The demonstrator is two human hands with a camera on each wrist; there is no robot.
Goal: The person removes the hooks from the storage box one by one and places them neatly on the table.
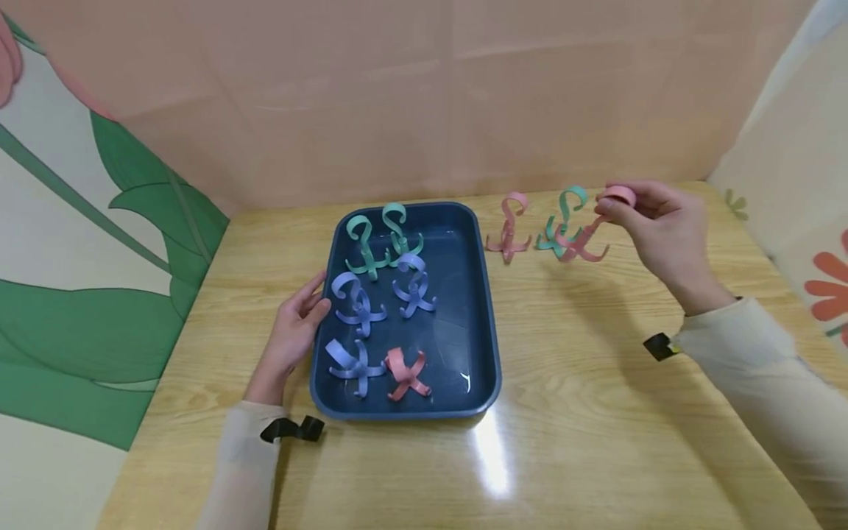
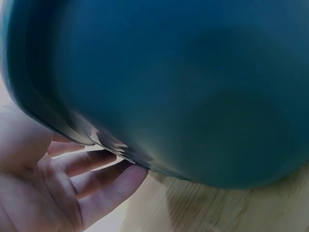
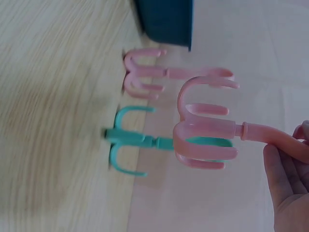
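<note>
Right hand (image 1: 669,232) pinches pink four-pronged plastic hook (image 3: 212,128) | left hand (image 1: 294,327), loose-fingered, touches navy rectangular plastic tray (image 1: 457,294) at nine o'clock | I'd lift clear of green plastic hook (image 3: 129,137)

Pronged hooks (image 1: 361,368): I count nine. Green hooks (image 1: 372,267), three: two in the tray (image 1: 457,324), one on the table (image 1: 563,442). Violet hooks (image 1: 414,296), three, all in the tray. Pink hooks (image 1: 508,246), three: one in the tray, one on the table, one in the right hand (image 1: 669,232). Trays, one. Hands, two.
</note>
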